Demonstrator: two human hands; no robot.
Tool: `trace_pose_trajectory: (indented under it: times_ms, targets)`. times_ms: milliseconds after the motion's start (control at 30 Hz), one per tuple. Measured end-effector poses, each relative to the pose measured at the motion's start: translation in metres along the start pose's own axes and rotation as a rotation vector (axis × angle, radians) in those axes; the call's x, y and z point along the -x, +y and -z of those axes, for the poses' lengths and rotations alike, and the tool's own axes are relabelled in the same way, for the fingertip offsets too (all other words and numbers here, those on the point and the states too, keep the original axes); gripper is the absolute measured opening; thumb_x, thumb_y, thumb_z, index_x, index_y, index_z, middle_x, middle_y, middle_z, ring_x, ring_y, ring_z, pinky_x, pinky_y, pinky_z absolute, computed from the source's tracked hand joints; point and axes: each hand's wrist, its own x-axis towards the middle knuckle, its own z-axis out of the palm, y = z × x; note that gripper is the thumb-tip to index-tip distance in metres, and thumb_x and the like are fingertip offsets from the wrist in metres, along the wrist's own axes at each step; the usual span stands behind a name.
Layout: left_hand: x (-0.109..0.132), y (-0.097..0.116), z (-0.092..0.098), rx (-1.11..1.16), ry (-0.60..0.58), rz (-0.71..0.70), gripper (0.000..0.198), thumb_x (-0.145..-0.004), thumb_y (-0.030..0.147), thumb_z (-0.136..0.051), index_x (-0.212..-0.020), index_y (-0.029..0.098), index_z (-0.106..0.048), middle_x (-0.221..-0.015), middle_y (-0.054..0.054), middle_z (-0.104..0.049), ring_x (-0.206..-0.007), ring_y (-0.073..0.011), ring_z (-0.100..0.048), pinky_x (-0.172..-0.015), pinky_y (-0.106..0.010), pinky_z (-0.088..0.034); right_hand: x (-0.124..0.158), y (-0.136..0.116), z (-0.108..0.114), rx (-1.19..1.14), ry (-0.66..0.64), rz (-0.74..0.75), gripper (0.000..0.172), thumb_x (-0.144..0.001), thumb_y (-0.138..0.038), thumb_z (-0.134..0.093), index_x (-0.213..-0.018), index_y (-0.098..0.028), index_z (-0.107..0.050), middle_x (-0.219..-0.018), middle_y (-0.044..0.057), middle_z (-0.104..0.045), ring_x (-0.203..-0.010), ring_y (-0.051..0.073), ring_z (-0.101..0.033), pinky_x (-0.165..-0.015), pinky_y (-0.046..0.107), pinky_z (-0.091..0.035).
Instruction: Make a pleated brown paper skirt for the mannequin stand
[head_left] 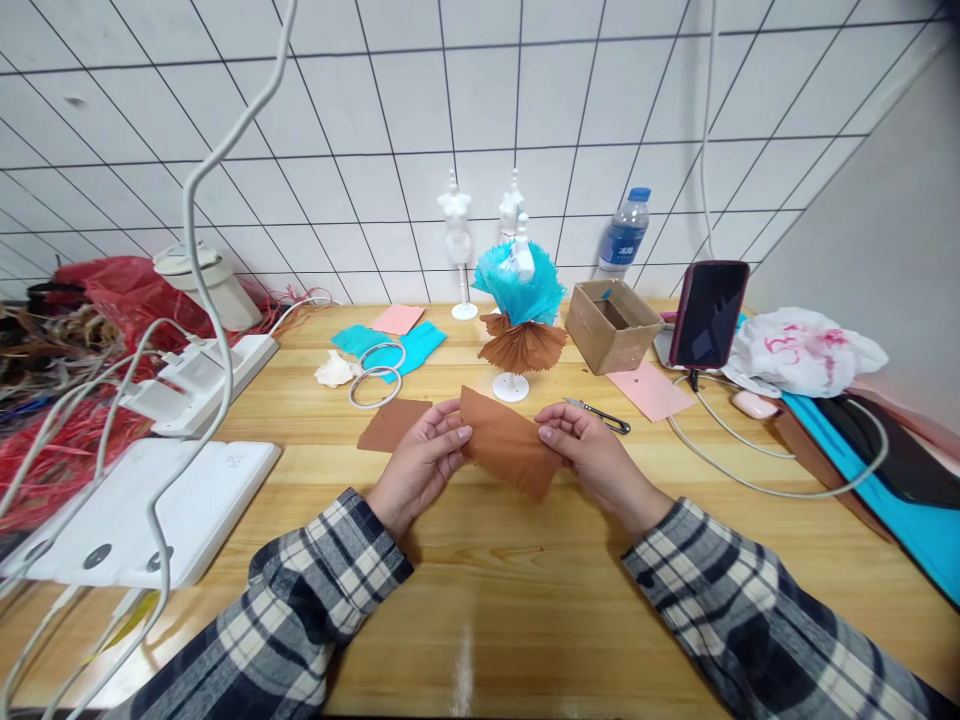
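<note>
A sheet of brown paper [510, 445] is held tilted above the table between my two hands. My left hand [426, 458] pinches its left edge between thumb and fingers, and my right hand [592, 452] pinches the right edge. Another brown sheet [394, 425] lies flat beside my left hand. Beyond the held sheet stands a small white mannequin on a round base, dressed in pleated paper, a blue top [520, 285] over a brown skirt [523, 345]. Small thread snips [604, 415] lie just past my right hand.
Two bare white mannequins [458, 235] stand behind, near a water bottle [624, 235] and a cardboard box [613, 325]. Blue paper [416, 350] and metal rings [376, 388] lie left. A phone [709, 315] stands right with a looping cable. White power strips [199, 385] and cables crowd the left.
</note>
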Motion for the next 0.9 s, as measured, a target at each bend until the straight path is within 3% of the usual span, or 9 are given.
trace_pose_trajectory:
  times_ms: [233, 500, 600, 667, 733, 767, 833, 867, 900]
  targets:
    - [-0.001, 0.001, -0.001, -0.082, 0.174, -0.126, 0.047, -0.064, 0.009, -0.08, -0.106, 0.02, -0.061, -0.089, 0.003, -0.062, -0.077, -0.0061, -0.063, -0.074, -0.018, -0.054, 0.002, -0.005, 0.0, -0.104, 0.053, 0.051, 0.035, -0.062, -0.035, -0.082, -0.088, -0.02, -0.063, -0.074, -0.004, -0.058, -0.063, 0.008, -0.049, -0.052, 0.018, -0.034]
    - [-0.002, 0.0, -0.002, -0.165, 0.217, -0.145, 0.043, -0.065, 0.02, -0.081, -0.102, 0.019, -0.06, -0.096, 0.0, -0.061, -0.08, -0.0083, -0.061, -0.075, -0.021, -0.052, 0.0, -0.006, -0.001, -0.209, 0.082, 0.062, 0.038, -0.059, -0.033, -0.084, -0.087, -0.021, -0.063, -0.073, -0.003, -0.059, -0.063, 0.009, -0.052, -0.054, 0.018, -0.038]
    - [-0.004, 0.002, 0.003, -0.338, 0.273, -0.25, 0.039, -0.065, 0.022, -0.081, -0.098, 0.019, -0.061, -0.097, -0.001, -0.061, -0.084, -0.0109, -0.06, -0.08, -0.025, -0.05, -0.001, -0.006, 0.0, -0.172, 0.113, 0.129, 0.035, -0.064, -0.035, -0.081, -0.09, -0.021, -0.061, -0.074, -0.003, -0.058, -0.063, 0.009, -0.052, -0.055, 0.019, -0.04]
    - [0.001, 0.003, 0.001, -0.54, 0.292, -0.382, 0.033, -0.068, 0.024, -0.079, -0.096, 0.019, -0.062, -0.096, -0.003, -0.061, -0.089, -0.014, -0.059, -0.085, -0.028, -0.049, 0.003, -0.007, -0.003, -0.09, 0.191, 0.276, 0.03, -0.07, -0.035, -0.077, -0.092, -0.022, -0.06, -0.077, -0.003, -0.058, -0.067, 0.01, -0.055, -0.059, 0.02, -0.043]
    - [0.013, 0.0, -0.007, -0.689, 0.145, -0.441, 0.036, -0.072, 0.029, -0.077, -0.104, 0.02, -0.063, -0.103, -0.006, -0.062, -0.098, -0.019, -0.059, -0.09, -0.032, -0.048, 0.01, -0.007, -0.009, 0.041, 0.255, 0.435, 0.025, -0.076, -0.033, -0.072, -0.095, -0.022, -0.059, -0.079, -0.002, -0.06, -0.071, 0.011, -0.057, -0.063, 0.022, -0.046]
    - [0.02, -0.003, -0.013, -0.709, -0.037, -0.395, 0.045, -0.072, 0.03, -0.077, -0.113, 0.022, -0.061, -0.111, -0.009, -0.062, -0.106, -0.0226, -0.058, -0.092, -0.035, -0.047, 0.015, -0.007, -0.013, 0.113, 0.25, 0.488, 0.023, -0.079, -0.032, -0.07, -0.097, -0.023, -0.058, -0.079, -0.001, -0.061, -0.071, 0.012, -0.058, -0.064, 0.023, -0.047]
    - [0.033, -0.012, -0.025, -0.721, -0.334, -0.292, 0.089, -0.057, 0.026, -0.088, -0.136, 0.027, -0.047, -0.14, -0.012, -0.049, -0.129, -0.0301, -0.045, -0.105, -0.04, -0.04, 0.024, -0.007, -0.021, 0.259, 0.137, 0.523, 0.024, -0.082, -0.03, -0.066, -0.103, -0.024, -0.057, -0.079, -0.001, -0.066, -0.07, 0.013, -0.061, -0.065, 0.025, -0.049]
    - [0.037, -0.018, -0.03, -0.688, -0.382, -0.264, 0.097, -0.056, 0.025, -0.089, -0.14, 0.029, -0.041, -0.145, -0.011, -0.044, -0.133, -0.0308, -0.041, -0.109, -0.041, -0.037, 0.027, -0.006, -0.024, 0.335, 0.052, 0.525, 0.025, -0.084, -0.029, -0.064, -0.108, -0.024, -0.056, -0.081, 0.0, -0.069, -0.071, 0.014, -0.063, -0.068, 0.026, -0.05]
    - [0.038, -0.023, -0.034, -0.633, -0.386, -0.228, 0.09, -0.064, 0.027, -0.084, -0.141, 0.029, -0.04, -0.145, -0.011, -0.046, -0.133, -0.03, -0.043, -0.108, -0.042, -0.038, 0.03, -0.006, -0.026, 0.403, -0.029, 0.527, 0.027, -0.087, -0.029, -0.061, -0.113, -0.024, -0.056, -0.084, 0.001, -0.071, -0.075, 0.015, -0.065, -0.072, 0.028, -0.051]
